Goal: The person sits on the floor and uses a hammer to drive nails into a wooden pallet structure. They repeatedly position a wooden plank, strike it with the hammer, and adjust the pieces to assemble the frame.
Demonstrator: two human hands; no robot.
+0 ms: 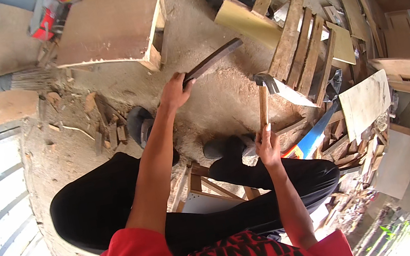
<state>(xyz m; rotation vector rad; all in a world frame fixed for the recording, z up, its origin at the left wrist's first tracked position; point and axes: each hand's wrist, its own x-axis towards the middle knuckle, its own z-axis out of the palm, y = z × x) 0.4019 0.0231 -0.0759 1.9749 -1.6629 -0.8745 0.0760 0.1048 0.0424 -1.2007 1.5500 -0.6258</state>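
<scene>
My left hand (175, 92) is closed on one end of a dark narrow wooden strip (215, 59), which stretches up and to the right over the dusty ground. My right hand (268, 144) grips the wooden handle of an axe (263, 104). Its grey metal head (266, 83) sits at the far end, next to a pale wedge of wood (292, 95). I am seated, with black trousers and dark shoes (140, 128) below my hands.
A wooden box-like stool (113, 29) stands at the top left beside a broom (24, 80). Slatted planks (299, 40) and a yellowish board (247, 23) lie at the upper right. Offcuts and boards (364, 100) pile up on the right. Wood chips lie scattered on the left.
</scene>
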